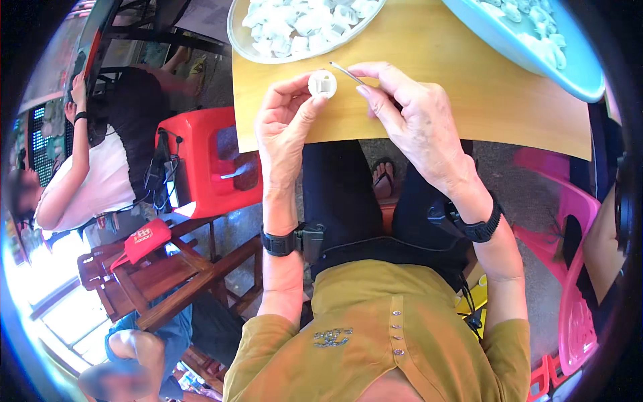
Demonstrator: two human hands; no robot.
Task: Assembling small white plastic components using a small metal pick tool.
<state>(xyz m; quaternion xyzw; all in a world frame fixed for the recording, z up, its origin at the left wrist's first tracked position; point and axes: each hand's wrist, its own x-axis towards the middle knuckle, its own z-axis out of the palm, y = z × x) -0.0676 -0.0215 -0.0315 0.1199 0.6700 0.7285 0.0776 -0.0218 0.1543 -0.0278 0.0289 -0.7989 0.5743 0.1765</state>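
Note:
Between the thumb and fingers of my left hand [284,130] is a small round white plastic piece [322,85], with a squarish part at its centre. My right hand [422,124] pinches a thin metal pick-like tool [347,72]; its exact kind is unclear. The tool's tip points up and left, just above and to the right of the white piece, and appears apart from it. Both hands are over the near edge of a yellow wooden table [529,110]. Beyond my left hand stands a round, pale bowl [274,61] heaped with small white pieces [301,27].
A light-blue basin [584,67] with more white pieces sits at the far right. Left of my legs are a red plastic stool [207,174], a wooden chair [221,271] and a red pouch [147,241]. A pink chair [581,208] stands right. Other people sit nearby.

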